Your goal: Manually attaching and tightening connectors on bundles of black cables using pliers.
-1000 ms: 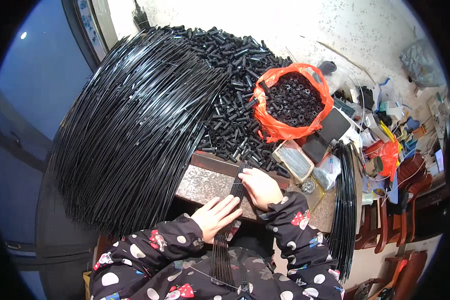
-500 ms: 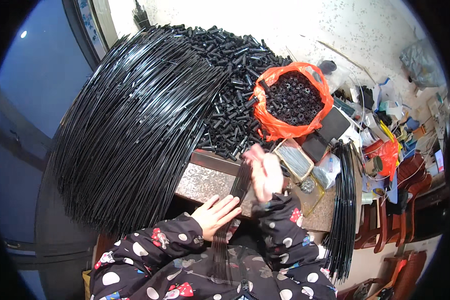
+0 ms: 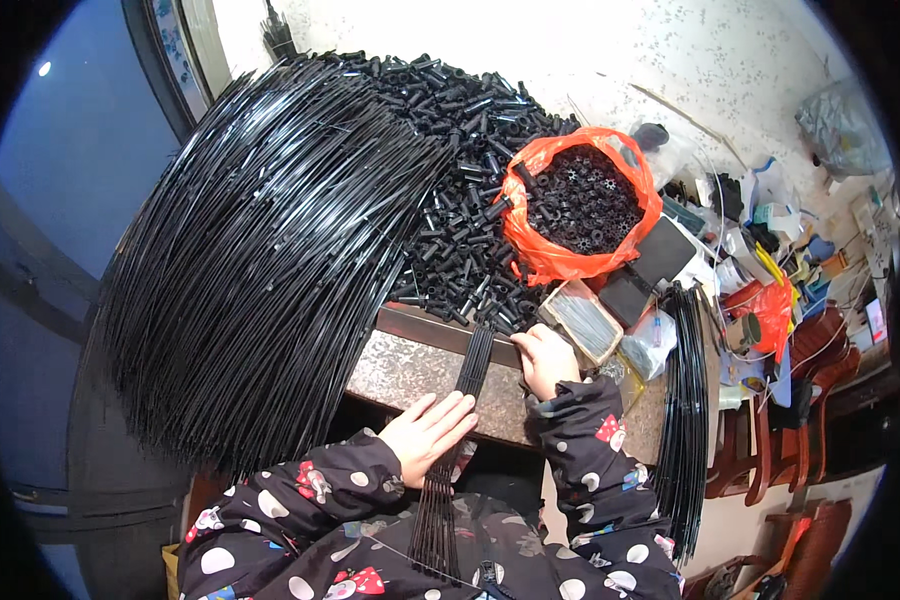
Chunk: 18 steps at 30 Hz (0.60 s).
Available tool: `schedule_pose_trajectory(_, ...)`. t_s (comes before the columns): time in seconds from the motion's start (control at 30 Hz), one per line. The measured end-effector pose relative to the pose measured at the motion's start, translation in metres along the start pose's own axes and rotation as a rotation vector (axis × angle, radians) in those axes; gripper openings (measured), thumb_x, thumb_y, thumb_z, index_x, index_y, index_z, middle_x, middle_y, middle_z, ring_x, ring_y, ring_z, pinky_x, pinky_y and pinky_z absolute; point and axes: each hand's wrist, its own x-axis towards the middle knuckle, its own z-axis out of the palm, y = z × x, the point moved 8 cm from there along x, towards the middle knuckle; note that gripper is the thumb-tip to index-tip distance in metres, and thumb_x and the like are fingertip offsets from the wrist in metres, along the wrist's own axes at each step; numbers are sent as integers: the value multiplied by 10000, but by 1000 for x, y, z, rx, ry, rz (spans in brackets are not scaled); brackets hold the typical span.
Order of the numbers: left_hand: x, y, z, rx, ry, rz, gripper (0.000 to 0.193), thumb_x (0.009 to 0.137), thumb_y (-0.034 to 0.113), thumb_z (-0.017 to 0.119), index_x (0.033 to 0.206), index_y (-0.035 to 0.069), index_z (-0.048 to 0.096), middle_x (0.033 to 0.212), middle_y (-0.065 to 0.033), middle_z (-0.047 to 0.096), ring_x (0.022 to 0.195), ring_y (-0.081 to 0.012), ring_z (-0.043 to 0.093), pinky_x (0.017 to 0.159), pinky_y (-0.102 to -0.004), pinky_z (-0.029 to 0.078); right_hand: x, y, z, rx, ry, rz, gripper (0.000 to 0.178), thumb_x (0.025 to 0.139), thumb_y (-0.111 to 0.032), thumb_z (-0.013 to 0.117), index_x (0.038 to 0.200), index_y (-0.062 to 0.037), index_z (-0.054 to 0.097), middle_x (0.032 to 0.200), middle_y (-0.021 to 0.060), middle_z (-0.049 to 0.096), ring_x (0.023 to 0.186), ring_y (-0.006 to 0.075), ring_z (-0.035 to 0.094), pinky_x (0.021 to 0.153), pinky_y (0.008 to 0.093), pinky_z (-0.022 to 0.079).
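My left hand point(image 3: 428, 432) lies flat with fingers stretched over a row of thin black rods point(image 3: 476, 358). The rods sit side by side across the table's front edge, their lower ends hanging over my lap. To the right of their far ends is my right hand point(image 3: 548, 362), fingers curled together at the edge of a heap of short black tubes point(image 3: 460, 262). Whatever its fingertips hold, if anything, is hidden. Just beyond stands an orange plastic bag point(image 3: 550, 260), open at the top, full of small black toothed pieces point(image 3: 582, 205).
A huge heap of long black rods point(image 3: 270, 220) covers the left side. Right of my right hand are a box of thin grey wires point(image 3: 583, 322) and a clear bag point(image 3: 655, 335). Another rod bundle point(image 3: 683, 420) hangs over the right edge; wooden chairs point(image 3: 770, 440) stand beyond.
My right hand, blurred beside the rods' far ends before, has moved right and a little nearer, and is curled at the tube heap. The rods look more evenly spread; my left hand stays on them.
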Motion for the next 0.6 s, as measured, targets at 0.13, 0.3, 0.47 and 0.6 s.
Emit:
schedule_pose_trajectory(0.13,0,-4,7,-19,-17,-9,897,595,394,672,1302,0,286,1366,-192,254,1274,-315,242,1000,-443,235,-12,15,6,355,-54,468,64,814,-82,529,830,-26,557,721,94,576,631,172,564,589,284,458)
schedule_pose_trajectory(0.3,4,-8,28,88,26,38,918,595,413,678,1310,3,274,1375,-182,245,1279,-307,233,1006,-444,224,-36,1,67,1865,-84,800,104,871,-120,477,921,-29,492,930,102,563,792,178,565,706,331,501)
schedule_pose_trajectory(0.47,2,-8,11,-9,-26,-39,942,587,448,680,1309,1,272,1376,-184,242,1279,-309,232,1007,-450,217,-4,-16,-12,573,226,206,151,898,-98,414,986,-2,491,1102,180,549,977,257,556,871,331,418)
schedule_pose_trajectory(0.6,2,-2,11,2,-10,-12,945,581,469,677,1300,-2,285,1369,-193,249,1275,-316,237,1010,-453,216,-18,-57,18,102,-203,-305,239,784,-50,513,1012,11,554,1018,177,570,967,317,545,861,361,431)
